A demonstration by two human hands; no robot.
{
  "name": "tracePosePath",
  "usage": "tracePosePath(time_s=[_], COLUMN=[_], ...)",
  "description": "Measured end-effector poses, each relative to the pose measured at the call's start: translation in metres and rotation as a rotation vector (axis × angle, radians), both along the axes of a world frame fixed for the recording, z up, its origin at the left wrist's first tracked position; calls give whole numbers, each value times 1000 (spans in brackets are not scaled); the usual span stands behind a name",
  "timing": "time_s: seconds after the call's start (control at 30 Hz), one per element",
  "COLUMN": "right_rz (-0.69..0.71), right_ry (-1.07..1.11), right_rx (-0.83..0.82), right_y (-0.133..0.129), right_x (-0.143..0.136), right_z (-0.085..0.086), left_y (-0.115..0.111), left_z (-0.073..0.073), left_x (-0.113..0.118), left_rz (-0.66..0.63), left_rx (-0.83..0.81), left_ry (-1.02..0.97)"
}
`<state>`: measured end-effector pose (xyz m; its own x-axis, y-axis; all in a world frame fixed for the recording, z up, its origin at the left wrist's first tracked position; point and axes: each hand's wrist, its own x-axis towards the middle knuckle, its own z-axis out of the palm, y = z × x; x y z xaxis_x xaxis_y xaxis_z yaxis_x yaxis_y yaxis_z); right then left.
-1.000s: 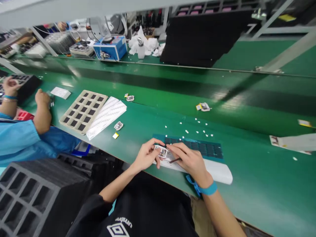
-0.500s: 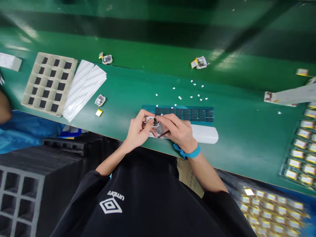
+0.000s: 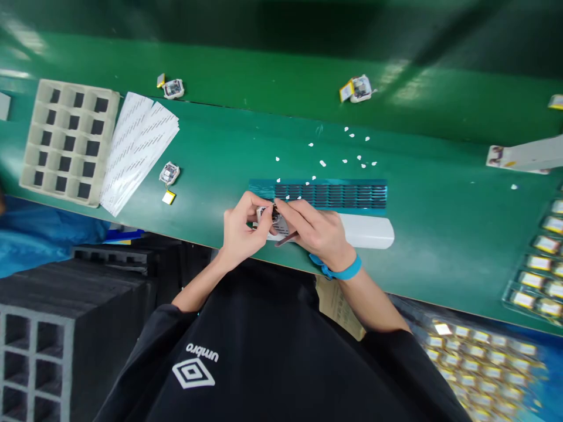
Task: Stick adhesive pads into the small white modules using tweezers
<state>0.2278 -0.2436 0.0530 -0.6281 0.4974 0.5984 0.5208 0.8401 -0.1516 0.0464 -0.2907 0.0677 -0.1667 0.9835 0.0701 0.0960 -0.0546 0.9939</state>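
Small white-cased electronic module (image 3: 275,215) sits pinched between thumb and fingers of the left hand (image 3: 244,227) over a green workbench (image 3: 444,234), seen from the head camera. Fingertips of the right hand (image 3: 320,233) meet at its edge; what they grip cannot be told. A slim dark tool (image 3: 287,239) juts from beneath that hand, near a white round-ended strip (image 3: 369,231).

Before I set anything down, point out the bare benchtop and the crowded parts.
Bare: green benchtop between the white round-ended strip and the right-edge battery tray; a smaller patch between the left hand and its nearest battery. Crowded: around the right hand, teal sheet and white bits.
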Motion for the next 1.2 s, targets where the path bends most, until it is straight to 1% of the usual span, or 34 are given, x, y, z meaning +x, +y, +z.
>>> tracePosePath(time_s=[0.07, 0.13, 0.27, 0.33, 0.4, 0.47, 0.53, 0.57, 0.6, 0.63, 0.73, 0.8, 0.87, 0.9, 0.93, 1.0, 1.03, 1.07, 1.13, 1.2], right_rz=[14, 23, 60, 62, 34, 17, 39, 54, 61, 55, 46, 121, 192, 172, 110, -79, -158, -197, -186, -173], right_ry=[39, 141, 388, 440, 487, 548, 614, 642, 659, 660, 621, 676, 772, 794, 783, 685, 641, 618, 606, 608], right_rx=[-73, -188, -503, -632, -751, -909, -1082, -1143, -1173, -1167, -1063, -1094, -1135, -1114, -1077, -1027, -1048, -1098, -1196, -1222], right_y=[1, 2, 5, 6, 7, 7, 6, 6, 6, 6, 9, 11, 11, 10, 7, 1, -2, -6, -13, -18], right_x=[-1, -3, -8, -11, -13, -15, -16, -16, -16, -16, -11, -3, 8, 14, 20, 30, 34, 37, 42, 43], right_z=[-1, 0, 6, 11, 16, 19, 22, 22, 23, 24, 28, 32, 38, 40, 42, 44, 43, 41, 35, 25], left_y=[1, 2, 1, 2, 3, 4, 5, 6, 6, 5, 3, 1, -1, -3, -3, -5, -5, -5, -5, -5], left_z=[-2, -4, -6, -5, -4, -2, -2, -2, -2, -2, 0, 2, 5, 6, 5, 3, 0, -3, -8, -13], left_x=[0, 1, 2, 2, 2, 1, -2, -3, -5, -6, -10, -12, -15, -16, -18, -21, -22, -24, -26, -27], left_rz=[17, 17, -27, -60, -85, -110, -151, -176, -192, -191, -145, -147, -198, -232, -265, -328, -359, -388, -440, -459], left_rx=[27, 75, 180, 214, 234, 238, 240, 240, 238, 237, 259, 303, 331, 333, 333, 335, 324, 302, 238, 178], left_ry=[-6, -3, 16, 33, 48, 46, 47, 62, 85, 112, 182, 228, 288, 315, 339, 393, 426, 466, 532, 551])
